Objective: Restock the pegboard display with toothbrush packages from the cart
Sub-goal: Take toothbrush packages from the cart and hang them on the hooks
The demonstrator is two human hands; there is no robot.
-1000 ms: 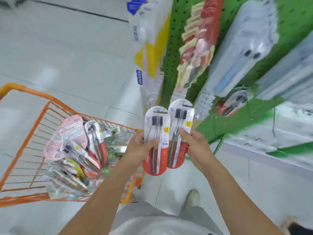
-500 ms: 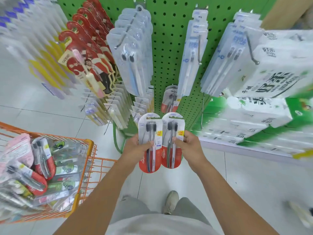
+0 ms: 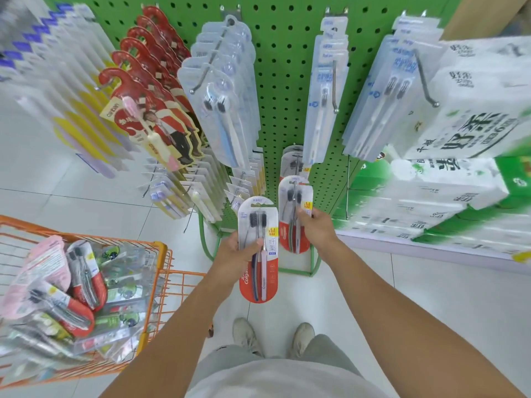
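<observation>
My left hand (image 3: 237, 252) grips a red-bottomed two-toothbrush package (image 3: 258, 254) upright at chest height. My right hand (image 3: 314, 225) holds a second matching package (image 3: 294, 205) farther forward, its top at a low metal peg on the green pegboard (image 3: 287, 67), where a like package (image 3: 291, 160) hangs behind it. The orange wire cart (image 3: 161, 254) at lower left holds several more toothbrush packages (image 3: 86, 277).
Upper pegs carry clear blister toothbrush packs (image 3: 227, 90), red-carded brushes (image 3: 149, 96) and more packs to the right (image 3: 388, 90). Stacked tissue packs (image 3: 474, 104) fill the shelf at right. White tile floor and my shoes (image 3: 273, 337) lie below.
My right hand has pushed its package forward to the low peg, apart from the left one. The view has swung from the cart to face the pegboard.
</observation>
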